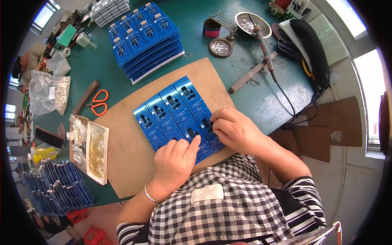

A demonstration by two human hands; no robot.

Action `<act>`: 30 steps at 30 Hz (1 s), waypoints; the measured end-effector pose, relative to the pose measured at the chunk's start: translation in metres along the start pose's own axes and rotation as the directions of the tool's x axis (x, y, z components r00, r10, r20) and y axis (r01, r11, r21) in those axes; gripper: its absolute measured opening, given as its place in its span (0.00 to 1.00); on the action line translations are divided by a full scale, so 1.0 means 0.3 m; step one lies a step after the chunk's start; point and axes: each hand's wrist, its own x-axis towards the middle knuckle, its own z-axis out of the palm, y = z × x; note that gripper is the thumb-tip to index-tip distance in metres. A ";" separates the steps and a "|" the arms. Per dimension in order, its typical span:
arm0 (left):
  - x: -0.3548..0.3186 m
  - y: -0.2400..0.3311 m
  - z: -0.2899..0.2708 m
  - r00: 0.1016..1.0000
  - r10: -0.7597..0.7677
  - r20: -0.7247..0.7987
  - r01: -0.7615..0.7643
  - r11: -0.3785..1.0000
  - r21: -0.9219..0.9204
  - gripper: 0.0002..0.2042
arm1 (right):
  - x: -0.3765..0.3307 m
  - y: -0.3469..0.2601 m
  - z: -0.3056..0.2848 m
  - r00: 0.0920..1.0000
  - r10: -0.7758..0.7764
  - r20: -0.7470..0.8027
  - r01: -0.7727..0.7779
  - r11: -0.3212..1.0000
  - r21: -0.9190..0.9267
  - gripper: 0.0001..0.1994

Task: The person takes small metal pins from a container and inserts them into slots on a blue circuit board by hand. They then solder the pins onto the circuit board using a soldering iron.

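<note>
A blue circuit board panel [168, 111] with several cut-out slots and black parts in them lies tilted on a brown board [134, 171]. My left hand [175, 160] presses on the panel's near edge, fingers curled over it and the index finger stretched toward a black part [192, 132]. At the panel's right edge, my right hand [237, 130] is closed in a pinch beside another black part [207, 124]. Whatever lies between its fingertips is hidden.
Stacked blue panels [151, 51] stand behind. A soldering iron [263, 48] rests across a metal dish [245, 23] at the back right. To the left lie orange scissors [99, 103], a box of thin gold-coloured pins [97, 149], a plastic bag [47, 93] and upright blue boards [59, 185].
</note>
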 end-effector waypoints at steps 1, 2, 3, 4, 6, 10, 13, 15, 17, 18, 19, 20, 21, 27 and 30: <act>-0.003 0.002 -0.006 1.000 0.001 -0.003 -0.001 1.000 -0.004 0.17 | 0.000 0.000 0.000 1.000 -0.001 0.001 0.001 1.000 0.002 0.04; -0.003 0.005 -0.016 0.999 -0.012 0.042 0.013 1.000 -0.017 0.19 | -0.002 0.001 -0.001 1.000 0.002 0.002 -0.002 1.000 -0.003 0.04; -0.005 0.006 -0.023 0.996 -0.027 0.087 0.029 0.999 -0.026 0.21 | -0.001 0.002 0.001 1.000 -0.002 -0.006 0.002 1.000 -0.005 0.04; -0.007 0.005 -0.022 0.996 -0.027 0.085 0.029 0.999 -0.028 0.21 | -0.001 0.002 0.001 1.000 -0.005 -0.014 0.004 1.000 -0.008 0.04; -0.009 0.003 -0.020 0.995 -0.032 0.095 0.036 0.998 -0.051 0.23 | 0.001 -0.003 -0.006 1.000 0.000 -0.006 0.000 1.000 -0.018 0.04; 0.001 -0.001 -0.031 0.992 -0.014 0.126 0.025 0.996 -0.087 0.23 | 0.002 -0.005 -0.014 0.999 0.010 0.037 -0.007 0.997 -0.079 0.05; -0.001 -0.011 -0.040 0.985 -0.048 0.166 0.055 0.998 -0.037 0.23 | 0.021 -0.011 0.001 0.995 -0.056 0.084 0.070 0.983 -0.172 0.07; -0.008 -0.018 -0.037 0.990 -0.038 0.136 0.045 0.998 -0.049 0.24 | 0.028 -0.026 -0.006 0.988 -0.105 0.117 0.131 0.960 -0.247 0.09; -0.027 -0.033 -0.033 0.997 -0.034 0.067 0.039 0.996 -0.081 0.26 | 0.034 -0.053 -0.011 0.976 -0.139 0.166 0.191 0.914 -0.358 0.12; -0.022 -0.029 -0.039 0.999 -0.018 0.051 0.022 0.996 -0.081 0.26 | 0.010 -0.046 -0.012 0.978 -0.164 0.128 0.204 0.884 -0.422 0.13; -0.026 -0.027 -0.033 0.999 0.009 0.046 -0.004 0.994 -0.112 0.25 | -0.004 -0.048 -0.015 0.981 -0.173 0.082 0.192 0.880 -0.434 0.15; -0.035 -0.028 -0.006 1.000 0.012 0.014 -0.010 0.988 -0.156 0.24 | -0.019 -0.044 -0.010 0.977 -0.207 0.052 0.207 0.858 -0.470 0.16; -0.036 -0.028 -0.001 1.000 0.008 -0.012 -0.010 0.987 -0.162 0.23 | -0.032 -0.037 -0.002 0.976 -0.210 0.054 0.209 0.844 -0.494 0.17; -0.077 -0.066 -0.066 0.990 -0.110 -0.090 0.087 0.969 -0.231 0.21 | -0.100 -0.012 0.010 0.985 -0.116 0.129 0.164 0.868 -0.469 0.22; -0.154 -0.200 -0.193 0.892 -0.387 -0.234 0.390 0.920 -0.034 0.11 | -0.145 -0.006 0.034 0.988 -0.055 0.143 0.119 0.863 -0.492 0.29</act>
